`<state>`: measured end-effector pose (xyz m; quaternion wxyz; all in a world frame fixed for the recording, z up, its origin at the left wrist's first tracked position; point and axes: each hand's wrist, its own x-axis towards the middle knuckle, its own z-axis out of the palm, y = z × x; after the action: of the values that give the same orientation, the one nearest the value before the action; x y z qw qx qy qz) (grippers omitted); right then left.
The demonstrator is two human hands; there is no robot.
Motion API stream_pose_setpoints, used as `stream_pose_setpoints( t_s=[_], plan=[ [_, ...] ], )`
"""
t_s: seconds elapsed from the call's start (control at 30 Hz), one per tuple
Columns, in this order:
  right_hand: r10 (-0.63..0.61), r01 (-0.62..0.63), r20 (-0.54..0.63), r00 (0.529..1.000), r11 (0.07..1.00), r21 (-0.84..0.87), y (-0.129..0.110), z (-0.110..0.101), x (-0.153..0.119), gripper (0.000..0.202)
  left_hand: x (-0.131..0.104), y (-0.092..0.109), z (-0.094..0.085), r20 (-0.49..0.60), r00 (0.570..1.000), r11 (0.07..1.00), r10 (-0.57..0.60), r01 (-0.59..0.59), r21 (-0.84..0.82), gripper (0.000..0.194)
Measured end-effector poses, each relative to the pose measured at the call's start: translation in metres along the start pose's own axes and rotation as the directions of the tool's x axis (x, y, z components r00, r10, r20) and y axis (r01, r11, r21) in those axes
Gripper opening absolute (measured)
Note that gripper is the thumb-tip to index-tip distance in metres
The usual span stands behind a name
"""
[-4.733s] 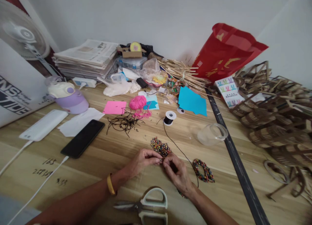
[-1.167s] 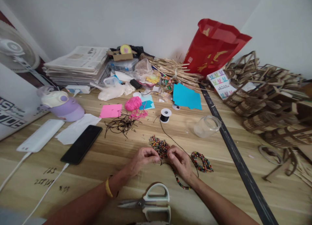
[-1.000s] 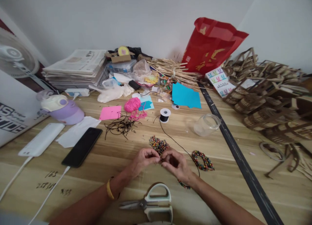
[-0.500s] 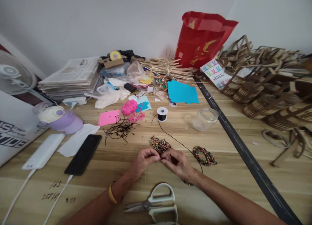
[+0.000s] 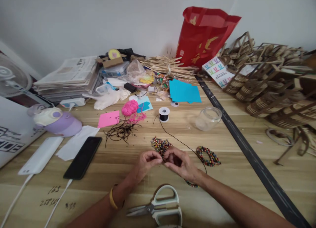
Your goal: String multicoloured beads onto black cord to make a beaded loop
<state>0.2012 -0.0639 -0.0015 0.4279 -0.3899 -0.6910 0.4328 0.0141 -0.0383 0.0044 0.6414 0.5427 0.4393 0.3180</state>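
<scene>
My left hand [image 5: 148, 162] and my right hand [image 5: 181, 164] meet fingertip to fingertip just in front of a heap of small multicoloured beads [image 5: 159, 144]. Both are closed in a pinch; whatever lies between the fingertips is too small to make out. From a spool of black cord [image 5: 164, 114] a strand [image 5: 181, 143] runs toward my right wrist and passes out of sight by it. Some strung beads [image 5: 192, 184] show below that wrist, partly hidden. To the right lies a coiled string of beads [image 5: 208, 156]. Scissors [image 5: 158, 206] with pale handles lie nearer to me.
Behind the beads are black cord pieces [image 5: 120, 130], pink yarn [image 5: 130, 107] and a glass jar [image 5: 208, 118]. A phone [image 5: 83, 157] and a white power bank [image 5: 40, 155] lie left. Woven baskets [image 5: 261, 104] crowd the right, beyond a dark strip [image 5: 237, 135].
The view has shifted slightly. My hands keep their fingertips together at the bead heap; the right hand's fingers look a little more arched. Nothing else has visibly moved.
</scene>
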Motion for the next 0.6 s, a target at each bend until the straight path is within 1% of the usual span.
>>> stream_pose_setpoints(
  t_s=[0.1, 0.27, 0.37, 0.5, 0.6],
  plan=[
    [-0.058, 0.058, 0.017, 0.998, 0.997, -0.05, 0.0018, 0.0014, -0.001, 0.015, -0.0006, -0.0018, 0.0015, 0.006, 0.999, 0.999, 0.032, -0.032, 0.012, 0.019],
    [-0.11, 0.106, -0.021, 0.994, 0.987, -0.12, 0.0056, 0.0025, -0.0003, 0.016, -0.001, 0.0024, 0.0029, -0.012, 0.999, 0.998, 0.032, -0.031, 0.049, 0.018],
    [-0.122, 0.118, -0.02, 0.992, 0.985, -0.122, 0.0053, 0.0012, 0.0009, 0.015, -0.0007, 0.0038, 0.0026, -0.026, 0.999, 0.996, 0.035, -0.033, 0.082, 0.018],
    [-0.153, 0.15, -0.013, 0.988, 0.981, -0.122, 0.0022, -0.0012, 0.0028, 0.016, 0.0002, 0.0007, 0.0017, -0.053, 0.997, 0.992, 0.053, -0.047, 0.119, 0.016],
    [-0.172, 0.169, -0.017, 0.985, 0.979, -0.113, 0.0005, -0.0023, 0.004, 0.018, -0.0001, -0.0012, 0.0021, -0.023, 0.998, 0.99, 0.058, -0.054, 0.129, 0.018]
  ],
)
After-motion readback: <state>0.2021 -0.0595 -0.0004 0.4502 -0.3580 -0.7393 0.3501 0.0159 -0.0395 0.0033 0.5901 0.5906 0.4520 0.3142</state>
